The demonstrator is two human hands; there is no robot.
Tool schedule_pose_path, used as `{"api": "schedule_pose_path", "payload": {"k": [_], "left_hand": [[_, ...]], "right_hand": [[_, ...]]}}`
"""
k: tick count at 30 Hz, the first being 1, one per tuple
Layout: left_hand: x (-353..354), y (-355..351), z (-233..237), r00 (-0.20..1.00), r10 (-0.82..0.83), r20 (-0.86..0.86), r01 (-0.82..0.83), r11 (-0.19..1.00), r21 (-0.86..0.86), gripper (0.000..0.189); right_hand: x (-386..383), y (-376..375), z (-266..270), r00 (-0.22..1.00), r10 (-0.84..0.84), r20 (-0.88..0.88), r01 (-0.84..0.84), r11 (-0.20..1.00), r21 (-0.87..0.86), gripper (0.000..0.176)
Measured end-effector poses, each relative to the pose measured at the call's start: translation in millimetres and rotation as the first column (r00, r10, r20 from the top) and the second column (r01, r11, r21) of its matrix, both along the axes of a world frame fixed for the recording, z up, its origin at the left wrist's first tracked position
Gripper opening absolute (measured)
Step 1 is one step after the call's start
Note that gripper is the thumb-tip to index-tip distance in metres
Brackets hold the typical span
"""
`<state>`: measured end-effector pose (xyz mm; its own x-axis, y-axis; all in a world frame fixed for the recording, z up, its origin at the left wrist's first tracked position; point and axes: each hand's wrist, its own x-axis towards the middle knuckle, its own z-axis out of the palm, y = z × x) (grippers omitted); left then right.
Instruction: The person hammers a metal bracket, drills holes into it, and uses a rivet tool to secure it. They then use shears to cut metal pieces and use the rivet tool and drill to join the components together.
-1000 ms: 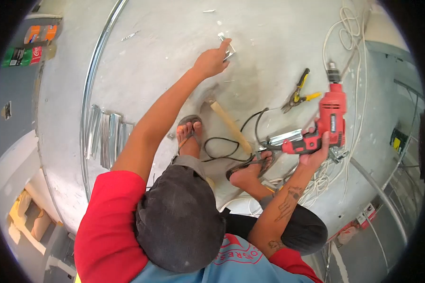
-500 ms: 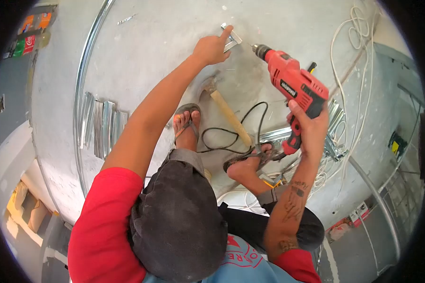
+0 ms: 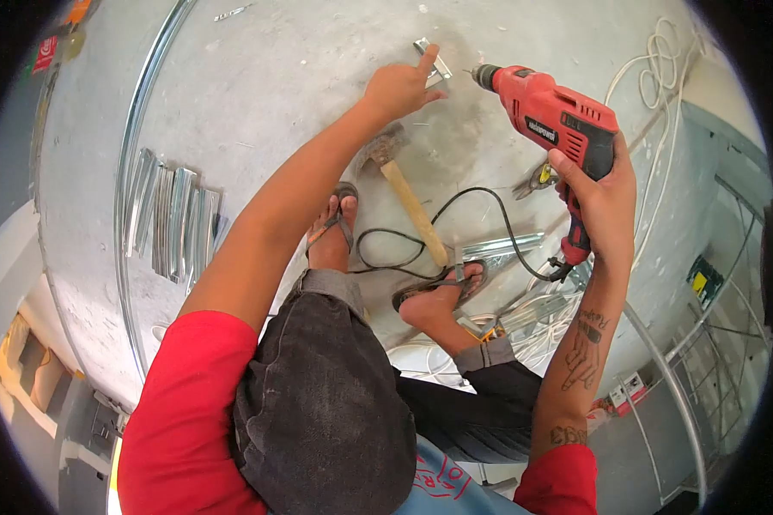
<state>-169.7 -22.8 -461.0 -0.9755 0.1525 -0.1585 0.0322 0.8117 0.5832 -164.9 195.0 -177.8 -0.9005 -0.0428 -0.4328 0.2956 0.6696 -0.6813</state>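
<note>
My right hand (image 3: 605,193) is wrapped round the handle of a red and black corded power drill (image 3: 554,112). Its thin bit points left, a short gap away from a small piece of metal channel (image 3: 441,69) at the floor. My left hand (image 3: 397,91) holds that piece, index finger along it and thumb at its lower end; the palm side is hidden. Below the left hand lies a hammer (image 3: 414,202) with a wooden handle. The drill's black cord (image 3: 498,202) loops across the floor near my sandalled feet.
Cut metal channel strips (image 3: 173,219) lie at the left beside a long metal channel (image 3: 129,154). Pliers (image 3: 537,180) rest under the drill. White cable (image 3: 653,81) runs down the right, with more coiled near my right foot. A metal pipe (image 3: 674,369) stands lower right.
The drill's body and handle have swung right with my right hand, uncovering the pliers. My left hand stays at the metal piece. The whole view has shifted slightly.
</note>
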Motion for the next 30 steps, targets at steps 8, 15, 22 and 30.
{"api": "schedule_pose_path", "payload": {"k": [8, 15, 22, 30], "left_hand": [[3, 1, -4, 0.999, 0.042, -0.016, -0.042, 0.999, 0.023, 0.077], [5, 1, 0, 0.998, 0.058, -0.014, -0.058, 0.998, 0.040, 0.075], [6, 3, -4, 0.997, 0.063, -0.040, -0.061, 0.997, 0.046, 0.075], [5, 5, -9, 0.997, 0.066, -0.045, -0.065, 0.997, 0.031, 0.075]], "right_hand": [[-9, -10, 6, 0.991, 0.136, -0.009, -0.136, 0.990, 0.045, 0.050], [-17, -24, 2, 0.974, 0.226, 0.001, -0.225, 0.966, 0.125, 0.052], [-20, -27, -1, 0.973, 0.232, -0.012, -0.227, 0.962, 0.154, 0.048], [-24, -27, 1, 0.968, 0.252, 0.022, -0.252, 0.953, 0.169, 0.043]]}}
